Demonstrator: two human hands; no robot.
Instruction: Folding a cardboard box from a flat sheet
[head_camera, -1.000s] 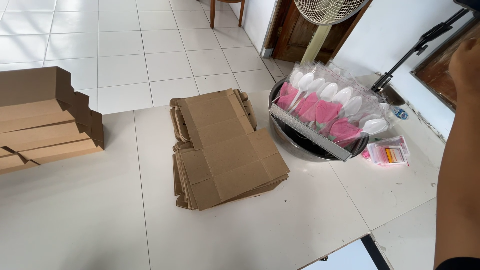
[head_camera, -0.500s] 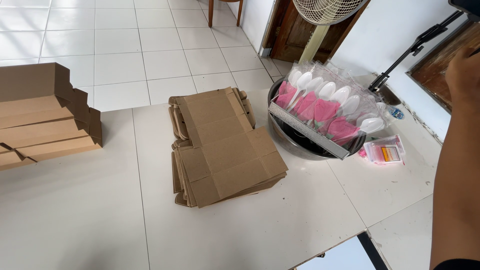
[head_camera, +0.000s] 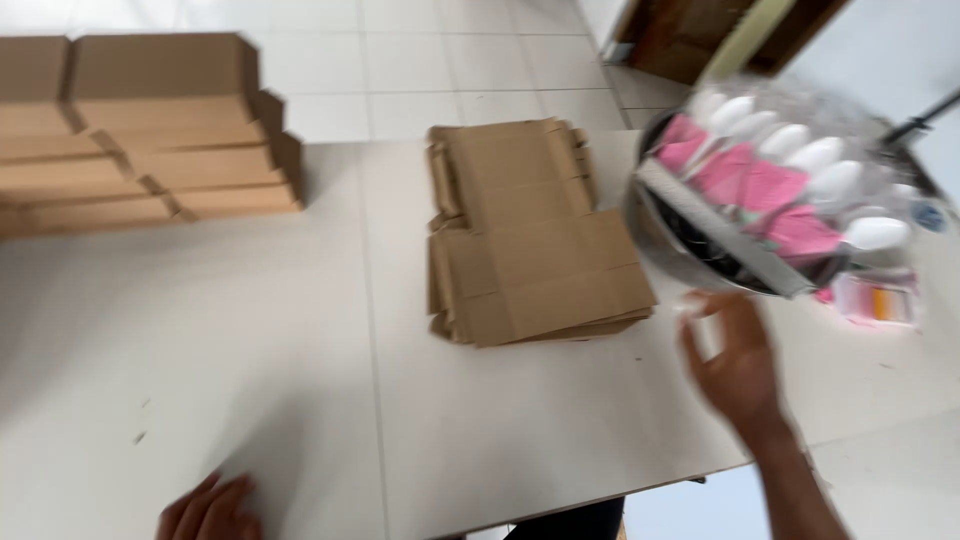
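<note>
At the middle of the white surface (head_camera: 300, 380), head view, a stack of flattened brown cardboard boxes (head_camera: 535, 235) lies flat, long axis running from the near edge towards the far edge, flaps at the far end. Right hand (head_camera: 735, 365) hovers just right of it, grip apart, holding nothing, below a metal bowl (head_camera: 680, 250) of pink-and-white packets. Left hand (head_camera: 210, 510) rests at the near edge; its grip cannot be told.
</note>
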